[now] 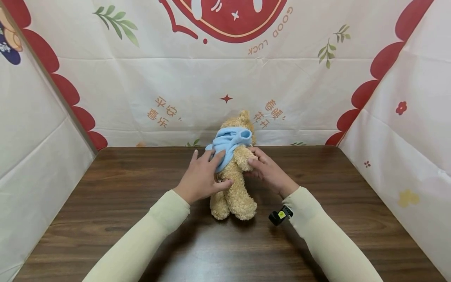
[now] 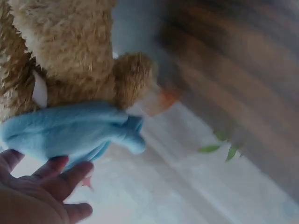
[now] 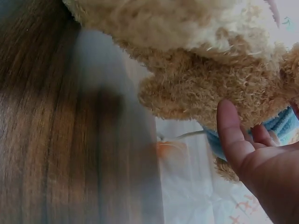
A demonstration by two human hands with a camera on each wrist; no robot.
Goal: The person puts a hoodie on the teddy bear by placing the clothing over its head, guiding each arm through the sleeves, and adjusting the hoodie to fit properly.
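Note:
A tan, curly-furred teddy bear (image 1: 239, 192) in a light blue top (image 1: 225, 141) is upright toward the back of the table, its legs nearest me. My left hand (image 1: 201, 178) is at its left side, fingers spread over the blue top and thumb across the upper leg. In the left wrist view, the fingertips (image 2: 58, 163) lie right at the edge of the blue cloth (image 2: 65, 130). On the other side, my right hand (image 1: 267, 170) holds the bear's arm (image 1: 244, 158) between thumb and fingers. Most of the bear's head is hidden behind the raised top.
The dark wooden table (image 1: 141, 219) ends at a white printed cloth backdrop (image 1: 197, 86) just behind the bear. White cloth walls also stand at the left and right. A black strap device (image 1: 280, 215) sits at my right wrist.

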